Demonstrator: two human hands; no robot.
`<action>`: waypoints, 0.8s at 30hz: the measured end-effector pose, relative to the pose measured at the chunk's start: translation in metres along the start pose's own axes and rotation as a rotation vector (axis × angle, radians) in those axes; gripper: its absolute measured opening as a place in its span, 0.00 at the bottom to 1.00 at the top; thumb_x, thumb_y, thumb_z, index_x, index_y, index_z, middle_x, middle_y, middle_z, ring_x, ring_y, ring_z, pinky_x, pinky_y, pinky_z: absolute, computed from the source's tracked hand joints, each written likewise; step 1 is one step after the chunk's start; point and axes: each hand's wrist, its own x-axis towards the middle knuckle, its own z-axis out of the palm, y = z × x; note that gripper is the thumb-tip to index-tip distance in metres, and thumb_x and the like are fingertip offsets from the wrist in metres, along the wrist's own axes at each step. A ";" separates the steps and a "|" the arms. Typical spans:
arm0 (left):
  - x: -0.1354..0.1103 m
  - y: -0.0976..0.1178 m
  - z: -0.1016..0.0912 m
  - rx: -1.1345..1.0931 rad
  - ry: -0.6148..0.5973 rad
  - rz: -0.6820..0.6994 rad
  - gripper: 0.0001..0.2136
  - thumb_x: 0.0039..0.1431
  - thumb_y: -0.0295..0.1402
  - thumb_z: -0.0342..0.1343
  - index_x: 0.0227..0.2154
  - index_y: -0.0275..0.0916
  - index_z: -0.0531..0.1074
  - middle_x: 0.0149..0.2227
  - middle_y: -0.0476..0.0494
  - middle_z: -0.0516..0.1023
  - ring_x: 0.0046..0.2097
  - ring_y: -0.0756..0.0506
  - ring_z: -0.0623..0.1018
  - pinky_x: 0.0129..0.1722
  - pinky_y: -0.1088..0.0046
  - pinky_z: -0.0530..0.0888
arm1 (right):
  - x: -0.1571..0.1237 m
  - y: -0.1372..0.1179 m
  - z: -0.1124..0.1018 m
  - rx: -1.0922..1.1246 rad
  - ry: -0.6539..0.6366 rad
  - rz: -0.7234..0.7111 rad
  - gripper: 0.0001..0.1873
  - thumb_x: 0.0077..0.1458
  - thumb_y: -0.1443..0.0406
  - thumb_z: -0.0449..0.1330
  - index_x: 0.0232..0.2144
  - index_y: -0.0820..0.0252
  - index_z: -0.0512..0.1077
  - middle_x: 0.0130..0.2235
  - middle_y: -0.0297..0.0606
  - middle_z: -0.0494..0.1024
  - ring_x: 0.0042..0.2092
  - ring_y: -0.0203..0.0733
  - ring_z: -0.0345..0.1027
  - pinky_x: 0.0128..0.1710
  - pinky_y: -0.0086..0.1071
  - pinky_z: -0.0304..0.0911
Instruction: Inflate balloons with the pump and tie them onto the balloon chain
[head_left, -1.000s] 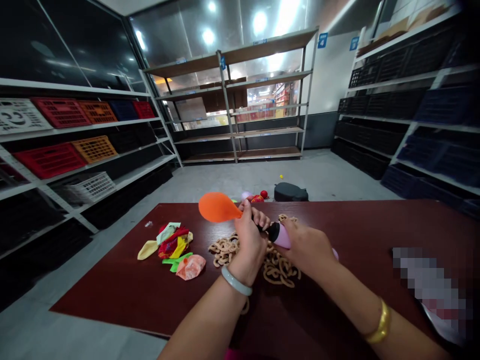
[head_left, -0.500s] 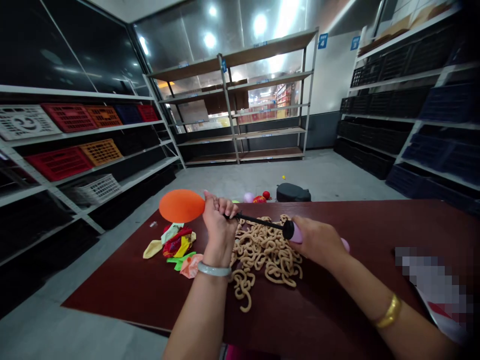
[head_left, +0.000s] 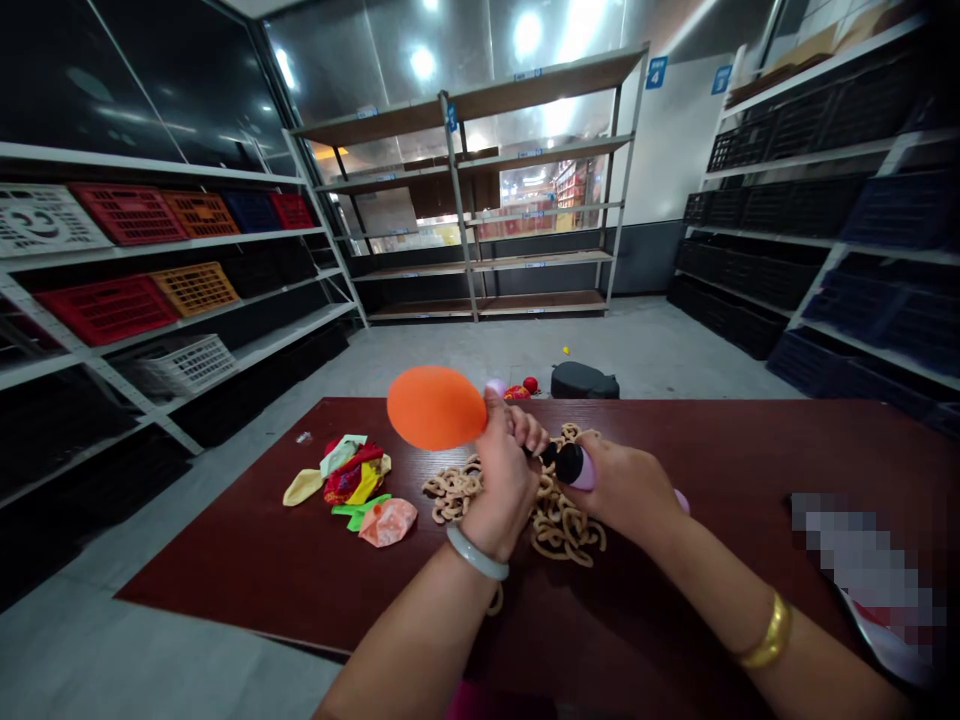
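Note:
An orange balloon point(head_left: 435, 408), partly inflated, sticks out to the left of my left hand point(head_left: 510, 460). That hand is closed around the balloon's neck and the black end of a hand pump, so the joint between them is hidden. My right hand point(head_left: 626, 485) is wrapped around the pump's lilac body point(head_left: 587, 470), whose black collar faces my left hand. Only a short piece of black rod shows between the hands. Beneath them lies a heap of tan, curled pieces point(head_left: 566, 525). Limp balloons point(head_left: 356, 472) in several colours lie to the left.
The dark red table point(head_left: 247, 560) extends under everything. A pixelated packet point(head_left: 870, 580) lies at its right. Beyond the far edge are a dark grey object point(head_left: 585, 381) and a red ball point(head_left: 531, 384) on the floor. Shelves with crates point(head_left: 131, 213) line the sides.
My left hand has moved right with the balloon, toward my right hand. The black rod between the hands shows much shorter. The balloon looks slightly larger.

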 end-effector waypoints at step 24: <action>0.047 0.064 -0.039 -0.004 -0.024 0.153 0.22 0.56 0.42 0.58 0.19 0.39 0.51 0.14 0.58 0.49 0.14 0.56 0.54 0.15 0.79 0.51 | 0.006 0.028 0.000 -0.023 -0.029 -0.036 0.26 0.51 0.48 0.55 0.48 0.55 0.68 0.41 0.41 0.78 0.39 0.46 0.73 0.32 0.33 0.60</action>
